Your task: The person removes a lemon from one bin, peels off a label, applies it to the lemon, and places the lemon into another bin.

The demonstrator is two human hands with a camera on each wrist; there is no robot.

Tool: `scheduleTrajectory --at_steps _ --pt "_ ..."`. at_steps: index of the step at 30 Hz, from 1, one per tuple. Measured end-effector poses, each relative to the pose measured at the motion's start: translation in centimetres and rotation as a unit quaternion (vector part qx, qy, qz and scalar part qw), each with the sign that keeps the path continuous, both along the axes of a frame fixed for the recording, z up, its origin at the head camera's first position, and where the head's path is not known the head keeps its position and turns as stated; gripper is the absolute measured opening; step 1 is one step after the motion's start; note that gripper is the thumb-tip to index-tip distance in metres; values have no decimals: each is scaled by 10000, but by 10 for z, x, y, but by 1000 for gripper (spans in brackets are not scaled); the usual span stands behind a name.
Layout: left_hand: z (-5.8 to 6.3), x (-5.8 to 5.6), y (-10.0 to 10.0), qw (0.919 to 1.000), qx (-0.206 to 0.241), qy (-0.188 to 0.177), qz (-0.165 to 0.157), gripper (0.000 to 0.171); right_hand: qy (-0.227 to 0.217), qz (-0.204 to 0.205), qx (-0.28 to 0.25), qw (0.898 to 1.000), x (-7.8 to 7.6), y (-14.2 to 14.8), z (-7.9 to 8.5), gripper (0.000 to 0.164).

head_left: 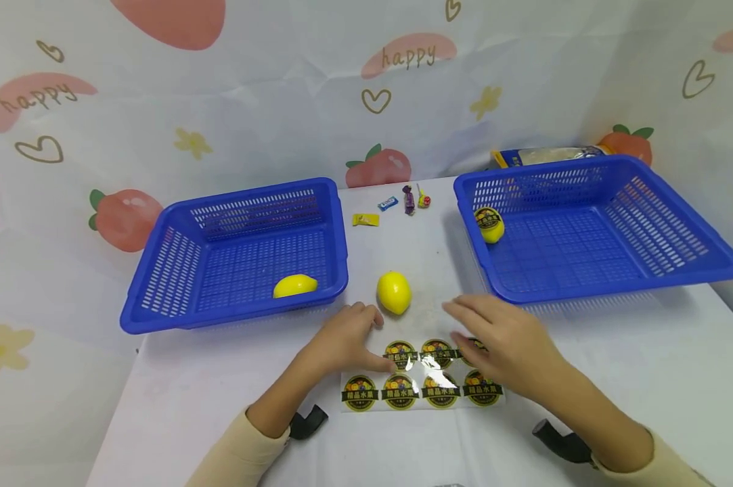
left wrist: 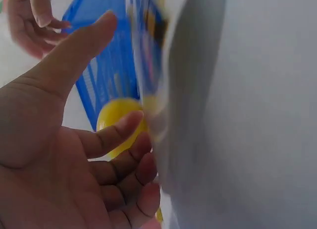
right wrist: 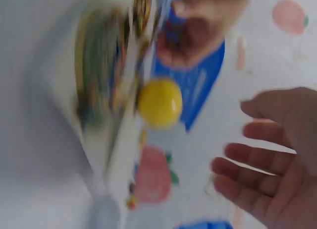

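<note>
A yellow lemon (head_left: 394,293) stands on the white table between two blue baskets. Just in front of it lies a clear sheet of round black-and-gold fruit stickers (head_left: 401,391). My left hand (head_left: 344,341) is over the sheet's left end, its thumb stretched across the stickers and its other fingers bent loosely near the lemon. Nothing is held in it. On the other side, my right hand (head_left: 506,341) hovers over the sheet's right end, partly hiding a sticker. The right wrist view shows its fingers (right wrist: 252,157) spread and relaxed, holding nothing.
The left blue basket (head_left: 244,312) contains a lemon (head_left: 295,285). In the right blue basket (head_left: 622,287) lies a lemon bearing a sticker (head_left: 492,226). Several wrapped sweets, among them a yellow one (head_left: 366,219), lie at the back. Behind the right basket is a package (head_left: 555,155).
</note>
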State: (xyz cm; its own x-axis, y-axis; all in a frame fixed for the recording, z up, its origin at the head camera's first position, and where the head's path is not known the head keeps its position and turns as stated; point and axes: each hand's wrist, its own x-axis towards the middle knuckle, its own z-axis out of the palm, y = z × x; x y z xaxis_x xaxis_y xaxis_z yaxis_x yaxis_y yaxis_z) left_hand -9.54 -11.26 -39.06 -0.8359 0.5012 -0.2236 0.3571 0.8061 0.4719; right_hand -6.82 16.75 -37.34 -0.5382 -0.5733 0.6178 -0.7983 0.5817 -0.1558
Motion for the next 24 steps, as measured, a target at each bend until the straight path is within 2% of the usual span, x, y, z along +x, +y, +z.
scheduleTrajectory --at_steps 4,8,10,12,18,24 --pt "-2 6 7 9986 -342 181 -347 74 -766 146 836 9934 6 -13 -11 42" --pt "-3 9 11 9975 -530 267 -386 74 -1413 64 1666 9758 3 -19 -20 57" --pt "-4 9 12 9973 -553 264 -406 72 -1628 112 1864 9688 0 -20 -23 58" --pt "-5 9 12 9973 -546 241 -434 69 -1764 183 1927 9651 -4 -21 -25 58" --pt "-5 8 12 9978 -536 56 -388 62 -1954 320 1852 9625 -12 -22 -30 55" --pt "-4 9 13 9978 -490 86 -429 57 -2144 380 1863 9580 -16 -22 -30 52"
